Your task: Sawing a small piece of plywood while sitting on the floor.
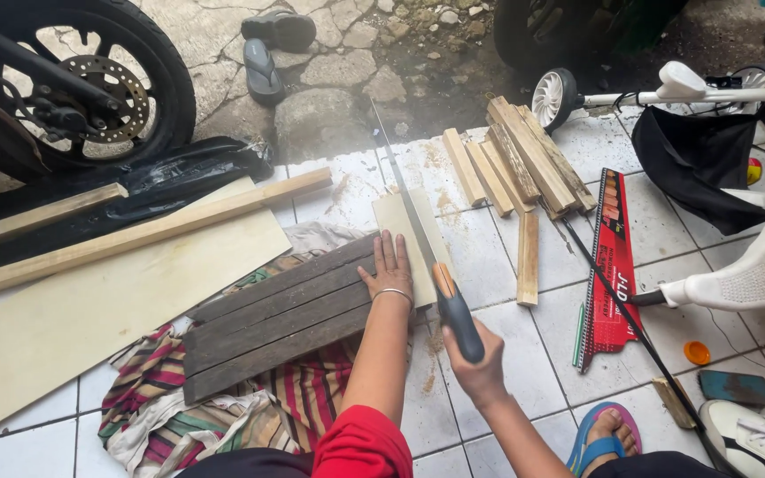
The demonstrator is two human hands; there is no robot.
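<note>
A white tiled floor meets rough stone paving at the top of the frame. At centre, a handsaw (418, 239) runs from lower right up toward the top centre, its blade across a pale board (400, 221). The right hand (475, 367) wraps shut around the saw's handle. The left hand (389, 270) lies flat, fingers spread, on the board beside dark slats (276, 314). A long red package (611, 265) lies right of centre.
</note>
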